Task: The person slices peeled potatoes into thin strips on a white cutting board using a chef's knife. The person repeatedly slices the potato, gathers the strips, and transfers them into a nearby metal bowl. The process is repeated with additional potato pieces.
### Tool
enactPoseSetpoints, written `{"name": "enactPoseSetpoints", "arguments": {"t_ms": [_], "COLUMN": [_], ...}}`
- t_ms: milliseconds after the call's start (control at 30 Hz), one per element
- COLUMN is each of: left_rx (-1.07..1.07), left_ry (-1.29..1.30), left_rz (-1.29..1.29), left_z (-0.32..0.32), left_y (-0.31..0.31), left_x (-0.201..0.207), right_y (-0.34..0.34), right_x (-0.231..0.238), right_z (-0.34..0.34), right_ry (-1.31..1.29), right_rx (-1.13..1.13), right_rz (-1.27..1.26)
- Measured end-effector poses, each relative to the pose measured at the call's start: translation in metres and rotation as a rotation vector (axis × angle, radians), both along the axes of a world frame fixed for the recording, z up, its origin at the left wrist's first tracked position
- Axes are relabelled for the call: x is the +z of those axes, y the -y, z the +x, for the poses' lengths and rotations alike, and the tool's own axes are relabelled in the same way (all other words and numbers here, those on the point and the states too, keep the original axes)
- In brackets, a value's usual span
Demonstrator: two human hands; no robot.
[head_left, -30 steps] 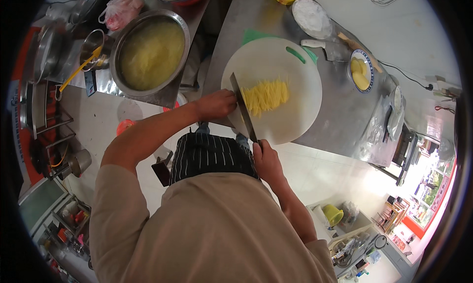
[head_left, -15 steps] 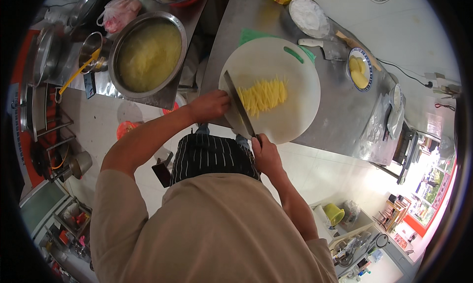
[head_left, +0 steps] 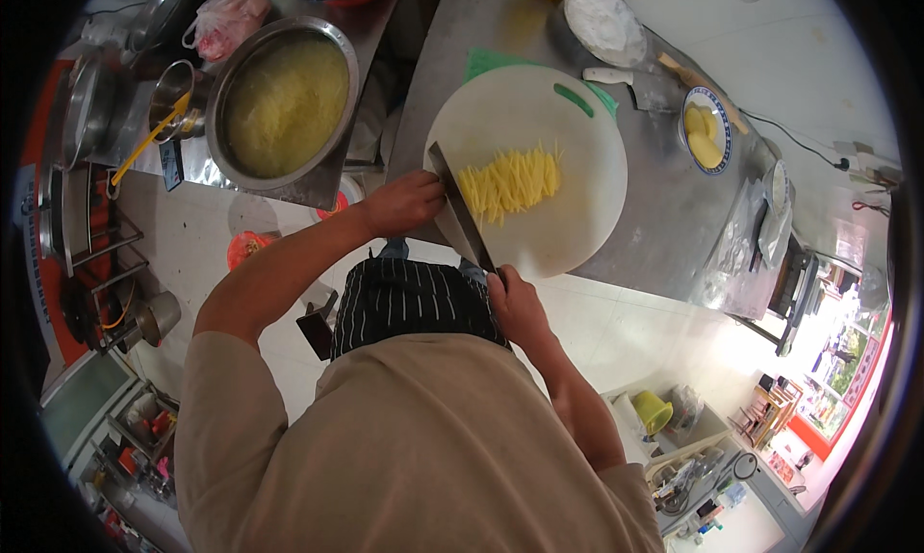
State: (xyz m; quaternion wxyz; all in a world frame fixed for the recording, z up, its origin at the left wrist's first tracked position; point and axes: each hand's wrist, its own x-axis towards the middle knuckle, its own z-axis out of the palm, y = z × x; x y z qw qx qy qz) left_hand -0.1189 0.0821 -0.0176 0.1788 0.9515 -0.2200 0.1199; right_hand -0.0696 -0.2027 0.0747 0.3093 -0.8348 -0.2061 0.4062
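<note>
On the round white cutting board lies a pile of thin yellow potato shreds. A wide-bladed kitchen knife slants across the board's left side, its blade against the pile's left end. My right hand grips the knife's handle at the near edge of the board. Beside the blade, on its left, my left hand is closed with curled fingers at the board's left edge. Whatever lies under those fingers is hidden.
Left of the board, across a gap, a steel basin holds yellow shreds in cloudy liquid. A bowl of white powder, a cleaver and a patterned plate with peeled potato pieces stand right of the board. Green cloth shows beneath it.
My left hand and the knife have shifted slightly left along the board. The shreds now reach a little further left. The whole view has tilted slightly.
</note>
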Motion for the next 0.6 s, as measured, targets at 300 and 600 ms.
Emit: {"name": "enactPoseSetpoints", "arguments": {"t_ms": [300,600], "left_rx": [0.105,0.637], "left_ry": [-0.066,-0.047], "left_rz": [-0.11,-0.605], "left_z": [-0.009,-0.012], "left_y": [-0.003,0.016], "left_x": [0.003,0.046], "right_y": [0.024,0.054], "right_x": [-0.006,0.014], "right_z": [0.021,0.032], "right_ry": [0.012,0.411], "right_rx": [-0.075,0.033], "right_rz": [-0.053,-0.038]}}
